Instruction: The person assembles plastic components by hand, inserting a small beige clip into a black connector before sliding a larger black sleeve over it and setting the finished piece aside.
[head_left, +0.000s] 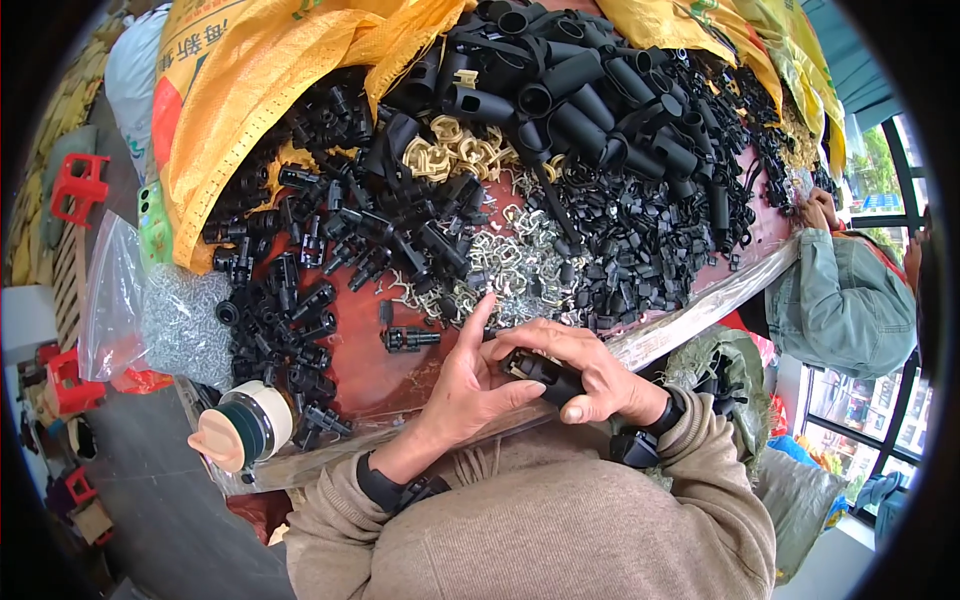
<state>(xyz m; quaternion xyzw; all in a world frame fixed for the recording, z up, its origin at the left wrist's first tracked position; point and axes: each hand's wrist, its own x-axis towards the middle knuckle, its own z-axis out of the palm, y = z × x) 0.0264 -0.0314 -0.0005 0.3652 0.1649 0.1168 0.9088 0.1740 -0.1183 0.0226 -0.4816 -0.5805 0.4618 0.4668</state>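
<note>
Your right hand (580, 370) and left hand (470, 385) meet just above your chest, at the near edge of the table (360, 370). Your right fingers curl around a black plastic part (545, 375), thumb pressed to its underside near one end. Your left thumb presses against the same part from the other side, while your left index finger (478, 312) sticks straight up and the rest of that hand stays loosely cupped. A dark band sits on each wrist.

Just beyond your fingers lies a loose pile of metal clips (510, 265). A single black fitting (408, 340) lies on the reddish table surface near your left hand. Farther back, black tubes (570, 95) heap against yellow woven sacks (240, 90). A capped bottle (245, 428) lies on its side at the table's near left corner, beside a clear bag of small metal pieces (175, 320). At the right, another person's hand (815, 208) reaches into the parts.
</note>
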